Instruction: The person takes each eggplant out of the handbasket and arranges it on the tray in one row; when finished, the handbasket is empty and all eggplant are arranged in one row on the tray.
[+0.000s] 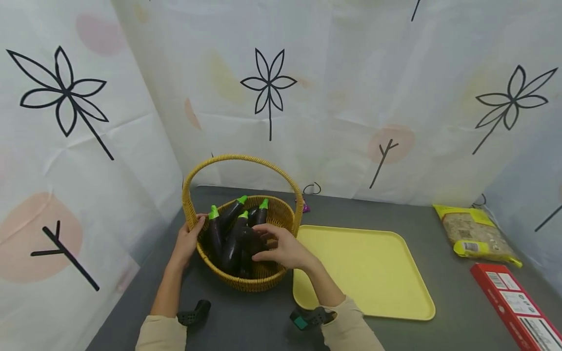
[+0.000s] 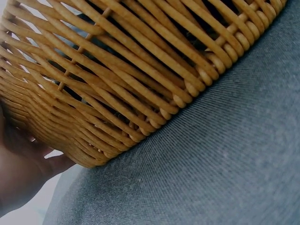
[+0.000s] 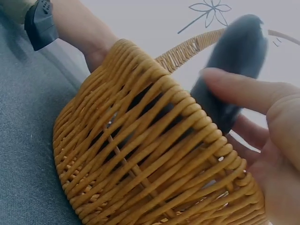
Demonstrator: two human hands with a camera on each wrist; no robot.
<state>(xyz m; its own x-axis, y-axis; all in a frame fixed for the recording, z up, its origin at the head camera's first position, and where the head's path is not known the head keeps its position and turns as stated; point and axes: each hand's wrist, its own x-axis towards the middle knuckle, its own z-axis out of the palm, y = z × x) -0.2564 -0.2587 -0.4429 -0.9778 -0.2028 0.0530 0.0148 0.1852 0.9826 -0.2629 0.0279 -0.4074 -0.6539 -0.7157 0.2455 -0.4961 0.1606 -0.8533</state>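
A wicker basket (image 1: 250,283) with a tall arched handle holds several dark eggplants (image 1: 213,239) with green stems. At its left rim my left hand (image 1: 188,240) grips the basket; in the left wrist view that hand (image 2: 23,171) lies against the woven side (image 2: 117,79). My right hand (image 1: 283,247) is over the basket's right part, its thumb and fingers round one eggplant (image 1: 252,241). The right wrist view shows the right hand (image 3: 267,126) pinching this dark eggplant (image 3: 241,51), tilted above the rim (image 3: 187,105).
A yellow tray (image 1: 364,270) lies right of the basket. Farther right are a yellow-and-clear packet (image 1: 476,234) and a red box (image 1: 518,304). A small purple item (image 1: 306,206) sits behind the basket, near the patterned curtain (image 1: 333,122).
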